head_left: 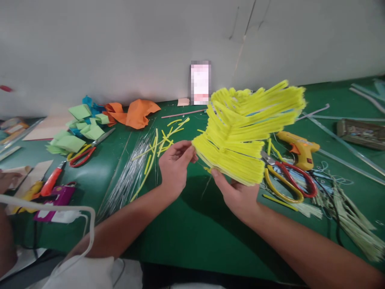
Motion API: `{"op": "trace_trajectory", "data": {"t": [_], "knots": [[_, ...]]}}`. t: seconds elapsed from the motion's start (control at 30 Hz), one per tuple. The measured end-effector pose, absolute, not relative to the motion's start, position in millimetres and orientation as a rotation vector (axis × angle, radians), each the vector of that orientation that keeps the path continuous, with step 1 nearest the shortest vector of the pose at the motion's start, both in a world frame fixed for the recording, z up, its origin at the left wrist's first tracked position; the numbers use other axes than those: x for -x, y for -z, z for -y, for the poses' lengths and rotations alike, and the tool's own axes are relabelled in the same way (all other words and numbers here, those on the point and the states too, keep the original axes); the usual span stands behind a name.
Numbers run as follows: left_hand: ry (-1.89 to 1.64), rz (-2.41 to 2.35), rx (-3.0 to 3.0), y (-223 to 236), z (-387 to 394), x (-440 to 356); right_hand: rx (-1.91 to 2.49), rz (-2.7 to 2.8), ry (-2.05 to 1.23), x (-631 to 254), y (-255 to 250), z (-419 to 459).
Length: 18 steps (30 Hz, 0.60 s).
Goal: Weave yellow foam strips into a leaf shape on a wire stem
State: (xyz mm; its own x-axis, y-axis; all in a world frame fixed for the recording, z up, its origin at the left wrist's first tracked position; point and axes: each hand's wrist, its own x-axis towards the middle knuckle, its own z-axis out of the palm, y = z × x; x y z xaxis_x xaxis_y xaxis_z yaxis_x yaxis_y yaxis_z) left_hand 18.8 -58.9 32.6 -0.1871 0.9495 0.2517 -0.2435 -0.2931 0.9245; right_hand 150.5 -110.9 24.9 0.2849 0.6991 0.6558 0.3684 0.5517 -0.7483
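A thick fan-shaped bundle of yellow pipe cleaners (246,128) is held up over the green table (192,237). My right hand (237,192) grips the bundle from below, fingers wrapped round its lower edge. My left hand (176,164) pinches the bundle's near left corner between thumb and fingertips. Cut yellow pipe-cleaner pieces (164,140) lie on the table behind my left hand, beside a sheaf of thin silver wires (129,176).
Scissors with red and yellow handles (285,180) and a yellow glue gun (299,150) lie right of the bundle. Another pair of scissors (86,152), green paper pieces (75,128) and orange cloth (135,112) sit at the back left. Pale tassels (351,220) lie far right.
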Motion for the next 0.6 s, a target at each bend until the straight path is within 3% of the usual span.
{"op": "trace_trajectory", "data": {"t": [0.33, 0.6], "knots": [[-1.591, -1.026, -1.02, -41.0, 65.2, -22.2, 1.133, 0.956, -0.911, -152.2, -21.3, 103.7], [-1.508, -0.993, -0.897, -42.5, 65.8, -24.0, 1.038, 0.774, -1.154, -149.6, -20.7, 95.5]]}}
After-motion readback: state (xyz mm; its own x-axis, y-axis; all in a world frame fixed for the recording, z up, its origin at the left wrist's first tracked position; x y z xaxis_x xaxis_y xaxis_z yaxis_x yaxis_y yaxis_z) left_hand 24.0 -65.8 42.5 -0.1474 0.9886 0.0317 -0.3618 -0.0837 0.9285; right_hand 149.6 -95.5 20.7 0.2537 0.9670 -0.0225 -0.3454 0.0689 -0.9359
